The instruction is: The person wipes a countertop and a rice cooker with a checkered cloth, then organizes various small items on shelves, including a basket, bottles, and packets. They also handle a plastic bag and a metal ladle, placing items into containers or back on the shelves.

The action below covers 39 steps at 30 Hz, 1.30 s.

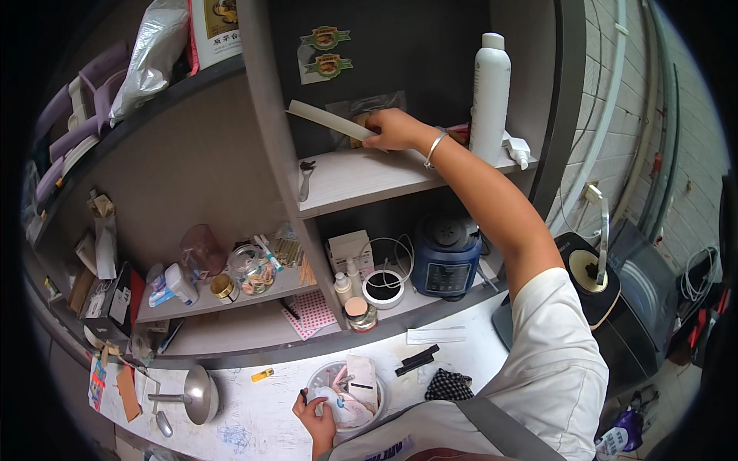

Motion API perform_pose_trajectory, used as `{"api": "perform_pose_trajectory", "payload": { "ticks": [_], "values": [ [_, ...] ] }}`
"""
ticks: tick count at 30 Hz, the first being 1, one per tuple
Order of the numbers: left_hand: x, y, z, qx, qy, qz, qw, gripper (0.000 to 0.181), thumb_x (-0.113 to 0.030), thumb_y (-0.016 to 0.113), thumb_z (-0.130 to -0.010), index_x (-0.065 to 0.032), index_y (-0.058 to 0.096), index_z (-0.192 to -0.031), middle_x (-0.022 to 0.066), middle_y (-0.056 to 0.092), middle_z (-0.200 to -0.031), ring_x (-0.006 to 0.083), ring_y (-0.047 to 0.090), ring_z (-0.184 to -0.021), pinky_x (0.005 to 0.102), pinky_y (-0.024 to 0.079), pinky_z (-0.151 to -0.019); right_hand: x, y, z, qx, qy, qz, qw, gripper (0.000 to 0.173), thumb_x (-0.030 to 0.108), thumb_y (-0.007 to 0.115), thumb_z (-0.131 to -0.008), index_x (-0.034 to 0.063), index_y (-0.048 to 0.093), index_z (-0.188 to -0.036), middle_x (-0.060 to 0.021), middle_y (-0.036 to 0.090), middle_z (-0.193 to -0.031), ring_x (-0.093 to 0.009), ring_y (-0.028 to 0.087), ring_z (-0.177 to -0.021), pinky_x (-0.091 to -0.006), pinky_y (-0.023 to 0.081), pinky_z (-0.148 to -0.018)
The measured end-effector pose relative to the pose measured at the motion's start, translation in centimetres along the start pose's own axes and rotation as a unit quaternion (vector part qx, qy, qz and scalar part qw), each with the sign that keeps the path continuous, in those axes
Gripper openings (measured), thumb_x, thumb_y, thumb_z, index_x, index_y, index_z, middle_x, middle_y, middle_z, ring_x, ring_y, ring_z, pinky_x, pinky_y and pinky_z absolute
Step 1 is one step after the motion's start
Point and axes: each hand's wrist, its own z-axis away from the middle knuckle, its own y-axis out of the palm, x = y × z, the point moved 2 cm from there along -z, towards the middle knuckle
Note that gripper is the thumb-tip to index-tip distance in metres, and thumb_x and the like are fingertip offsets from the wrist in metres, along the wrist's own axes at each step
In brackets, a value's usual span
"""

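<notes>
On the upper shelf [369, 178] of the cabinet, my right hand [392, 129] grips the end of a long, pale flat strip [328, 120], which slants up to the left. Behind my fingers are a brown item and a clear plastic bag [375, 104]. My left hand [318, 418] is low at the rim of a white round basket [383, 397], with a small black object [304, 395] held at its fingers. In the basket lie a white card box [362, 380], pink-handled items and a whitish flat piece.
A tall white spray bottle [490, 98] stands right of my right forearm, and a small spoon [305, 181] lies left on that shelf. Below are a blue appliance [447, 259] and a glass jar [252, 271]. On the table lie a metal ladle [202, 395], a yellow lighter [262, 375] and a checked cloth [448, 385].
</notes>
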Motion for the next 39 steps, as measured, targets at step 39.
{"api": "perform_pose_trajectory", "payload": {
  "ticks": [39],
  "values": [
    [-18.5, -1.7, -10.1, 0.179, 0.092, 0.410, 0.890, 0.053, -0.023, 0.068, -0.074, -0.0015, 0.046, -0.118, 0.0046, 0.053, -0.096, 0.0101, 0.049, -0.084, 0.0203, 0.038, -0.071, 11.4, 6.8, 15.6, -0.333, -0.413, -0.162, 0.832, 0.027, -0.005, 0.065, -0.064, -0.0003, 0.055, -0.089, -0.0179, 0.052, -0.107, -0.031, 0.054, -0.098, -0.0364, 0.046, -0.083]
  ]
}}
